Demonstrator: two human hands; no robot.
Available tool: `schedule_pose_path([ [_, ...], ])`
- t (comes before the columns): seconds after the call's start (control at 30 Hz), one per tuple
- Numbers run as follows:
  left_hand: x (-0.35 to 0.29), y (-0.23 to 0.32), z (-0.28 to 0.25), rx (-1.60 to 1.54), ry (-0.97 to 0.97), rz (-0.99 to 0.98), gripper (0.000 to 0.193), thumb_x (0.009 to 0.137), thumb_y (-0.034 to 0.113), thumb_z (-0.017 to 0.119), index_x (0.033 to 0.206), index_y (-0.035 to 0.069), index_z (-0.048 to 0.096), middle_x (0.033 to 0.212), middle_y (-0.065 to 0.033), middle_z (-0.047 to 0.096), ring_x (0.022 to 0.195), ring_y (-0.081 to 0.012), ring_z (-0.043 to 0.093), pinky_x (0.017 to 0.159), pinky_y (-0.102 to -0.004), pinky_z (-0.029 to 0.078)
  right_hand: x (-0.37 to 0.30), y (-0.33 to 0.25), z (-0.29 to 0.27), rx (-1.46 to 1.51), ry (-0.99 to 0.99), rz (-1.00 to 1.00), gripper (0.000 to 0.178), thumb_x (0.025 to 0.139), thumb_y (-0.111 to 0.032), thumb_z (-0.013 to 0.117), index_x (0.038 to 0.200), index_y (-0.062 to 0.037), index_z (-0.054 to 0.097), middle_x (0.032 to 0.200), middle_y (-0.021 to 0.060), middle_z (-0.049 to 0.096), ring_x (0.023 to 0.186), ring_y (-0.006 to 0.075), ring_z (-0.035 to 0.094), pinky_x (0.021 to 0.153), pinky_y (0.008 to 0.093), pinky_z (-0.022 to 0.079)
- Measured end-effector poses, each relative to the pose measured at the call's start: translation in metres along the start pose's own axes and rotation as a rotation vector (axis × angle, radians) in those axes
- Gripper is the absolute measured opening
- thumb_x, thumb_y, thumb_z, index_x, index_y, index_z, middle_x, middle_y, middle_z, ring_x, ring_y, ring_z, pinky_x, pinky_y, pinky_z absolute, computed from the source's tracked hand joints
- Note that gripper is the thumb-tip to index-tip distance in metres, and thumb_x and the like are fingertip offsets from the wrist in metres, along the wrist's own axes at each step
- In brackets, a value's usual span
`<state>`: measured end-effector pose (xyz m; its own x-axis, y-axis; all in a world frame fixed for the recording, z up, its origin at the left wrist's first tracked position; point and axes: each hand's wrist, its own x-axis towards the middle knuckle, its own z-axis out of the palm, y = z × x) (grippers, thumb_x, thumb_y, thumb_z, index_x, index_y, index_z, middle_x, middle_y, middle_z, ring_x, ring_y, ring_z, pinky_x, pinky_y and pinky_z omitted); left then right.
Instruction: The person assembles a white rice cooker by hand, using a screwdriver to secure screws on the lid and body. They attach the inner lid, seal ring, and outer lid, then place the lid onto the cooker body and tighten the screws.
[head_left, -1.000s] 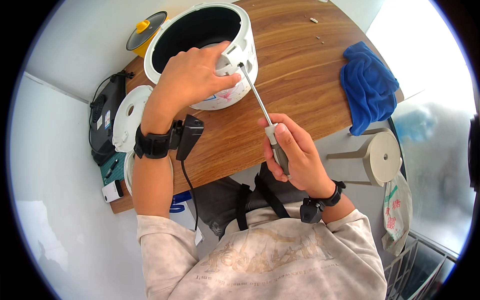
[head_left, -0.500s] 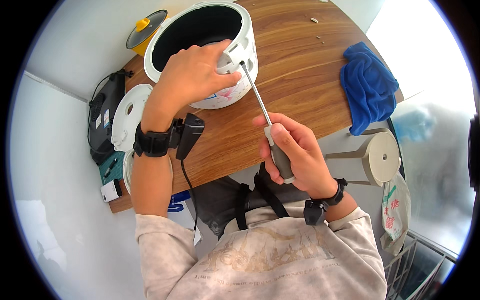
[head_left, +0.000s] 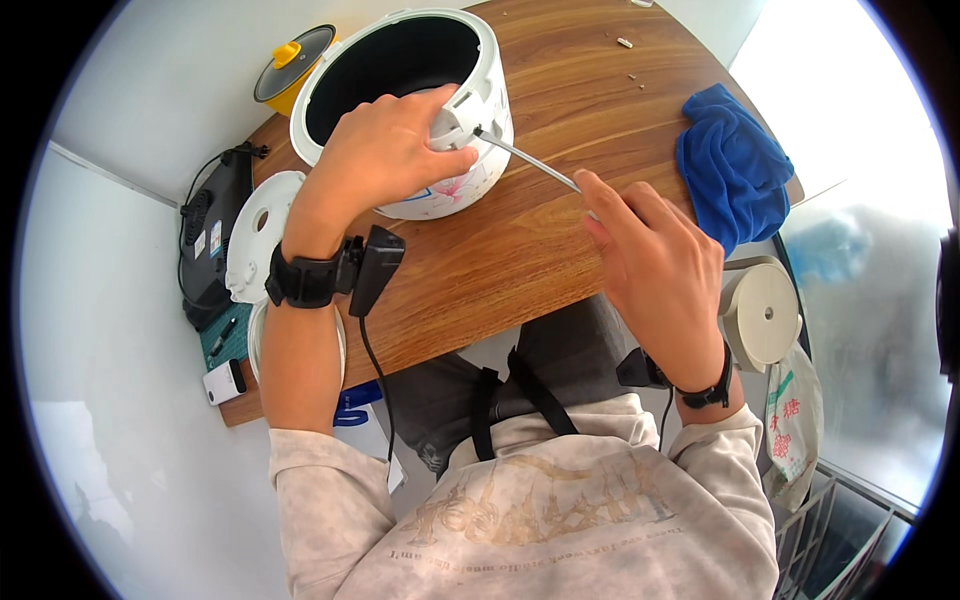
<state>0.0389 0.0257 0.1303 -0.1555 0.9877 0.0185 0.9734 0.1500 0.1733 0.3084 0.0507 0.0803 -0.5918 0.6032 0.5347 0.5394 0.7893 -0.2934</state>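
A white rice cooker body with a dark inside and a flower print stands on the wooden table. My left hand is closed over its near rim, fingers inside and thumb on the outer wall. Beside that thumb, a white bracket-like part sticks out from the rim. My right hand grips a screwdriver, whose handle is hidden in the fist. Its metal shaft slants up to the left, and the tip meets a small dark spot on the bracket-like part.
Left of the cooker are a white round cover with a hole, a black case-like appliance with a cord, and a yellow pot with a glass lid. A blue cloth hangs over the table's right edge, above a beige stool.
My right hand has swung up and to the right, knuckles now on top. The screwdriver has gone from steep to a flatter slant, its tip still at the bracket-like part. My left hand stays put.
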Motion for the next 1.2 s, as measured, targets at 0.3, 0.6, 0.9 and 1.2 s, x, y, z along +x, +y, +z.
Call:
schedule_pose_path([
  [0.3,-0.002,-0.001,0.005,0.018,0.055,0.009,0.061,0.083,0.045,0.075,0.134,0.012,0.065,0.102,-0.0155,0.077,0.088,-0.0347,0.075,0.081,-0.0392,0.058,-0.007,0.012,0.011,0.127,0.061,0.035,0.040,0.085,-0.009,0.072,0.125,-0.0163,0.070,0.081,0.0040,0.057,0.066,0.0191,0.057,0.059,0.0339,0.047],
  [0.6,0.000,-0.004,0.009,0.045,0.089,0.007,0.060,0.087,0.048,0.071,0.133,0.012,0.066,0.102,-0.0174,0.077,0.091,-0.0360,0.075,0.082,-0.0400,0.058,-0.026,0.003,0.019,1.658,-0.523,0.716,0.036,0.111,-0.033,0.046,0.129,-0.0054,0.061,0.077,0.0005,0.055,0.058,0.0062,0.050,0.047,0.0210,0.039],
  [0.9,-0.001,0.000,0.004,0.005,0.070,0.021,0.060,0.087,0.048,0.069,0.133,0.009,0.066,0.099,-0.0198,0.076,0.089,-0.0394,0.073,0.080,-0.0420,0.058,-0.029,-0.013,0.039,1.864,-0.515,0.766,0.037,0.112,-0.038,0.042,0.131,-0.0087,0.056,0.078,0.0014,0.056,0.055,0.0057,0.048,0.045,0.0206,0.036],
  [1.2,0.000,-0.004,0.010,0.001,0.099,0.027,0.057,0.088,0.048,0.070,0.131,0.011,0.067,0.099,-0.0165,0.077,0.088,-0.0366,0.074,0.080,-0.0410,0.058,-0.029,-0.009,0.044,2.088,-0.524,0.767,0.040,0.113,-0.038,0.040,0.130,-0.0047,0.054,0.076,0.0038,0.055,0.052,0.0076,0.047,0.043,0.0212,0.037],
])
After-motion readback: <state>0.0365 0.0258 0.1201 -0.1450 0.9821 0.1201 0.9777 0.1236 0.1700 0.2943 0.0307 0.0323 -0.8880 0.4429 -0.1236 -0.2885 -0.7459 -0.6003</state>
